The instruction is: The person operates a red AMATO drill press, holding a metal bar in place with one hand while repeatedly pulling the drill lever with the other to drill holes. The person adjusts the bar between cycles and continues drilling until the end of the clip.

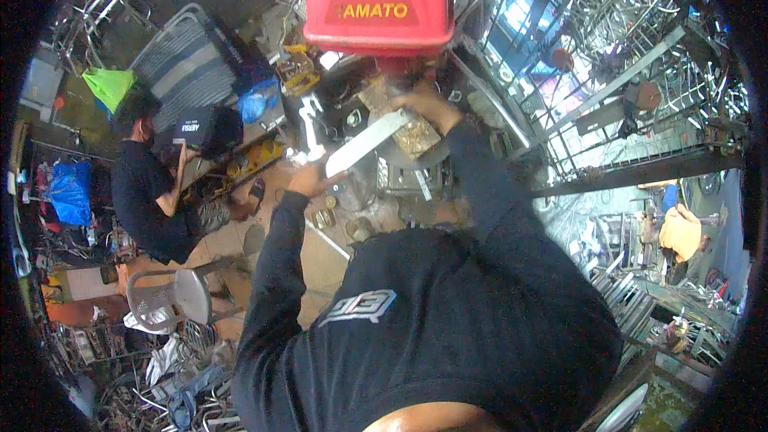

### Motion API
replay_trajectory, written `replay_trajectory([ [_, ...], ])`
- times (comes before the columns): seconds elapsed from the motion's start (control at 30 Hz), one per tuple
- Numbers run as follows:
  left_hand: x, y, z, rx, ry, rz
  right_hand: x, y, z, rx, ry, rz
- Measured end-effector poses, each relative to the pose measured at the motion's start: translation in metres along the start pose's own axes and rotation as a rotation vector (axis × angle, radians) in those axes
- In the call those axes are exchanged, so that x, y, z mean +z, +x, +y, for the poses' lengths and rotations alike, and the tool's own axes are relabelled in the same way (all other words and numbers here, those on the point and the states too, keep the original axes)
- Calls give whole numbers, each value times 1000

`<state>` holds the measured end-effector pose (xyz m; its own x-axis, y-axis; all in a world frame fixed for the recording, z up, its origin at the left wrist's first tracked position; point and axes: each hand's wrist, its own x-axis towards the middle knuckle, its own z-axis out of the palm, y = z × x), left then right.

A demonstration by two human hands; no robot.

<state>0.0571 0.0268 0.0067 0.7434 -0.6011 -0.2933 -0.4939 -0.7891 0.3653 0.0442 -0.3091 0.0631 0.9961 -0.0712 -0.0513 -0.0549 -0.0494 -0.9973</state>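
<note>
A pale, flat metal strip (362,146) slants from lower left to upper right in front of me. My left hand (310,180) is closed around its near end. At the far end my right hand (430,109) bends its fingers down on the strip, slightly blurred. Beneath that end lies a worn brown wooden block (418,139), under a large red machine housing (376,20) that looks like a drill press head. The spot right below the housing is dark, so the tool there cannot be made out.
Left of me, a person in dark clothes (152,192) sits holding something small. A grey plastic chair (192,296) stands behind that person. Yellow bins (298,72) lie beyond my left hand. Metal tube frames (640,56) crowd the right side, with a long beam (632,174) reaching inward.
</note>
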Motion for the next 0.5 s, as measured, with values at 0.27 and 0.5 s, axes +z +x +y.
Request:
replay_trajectory([
  [0.27, 8, -7, 2, -46, 74, 215, -70, -71, -14, -74, -346, 37],
  [0.5, 13, -7, 4, -64, 56, 248, -167, -113, -131, -496, 272, 660],
])
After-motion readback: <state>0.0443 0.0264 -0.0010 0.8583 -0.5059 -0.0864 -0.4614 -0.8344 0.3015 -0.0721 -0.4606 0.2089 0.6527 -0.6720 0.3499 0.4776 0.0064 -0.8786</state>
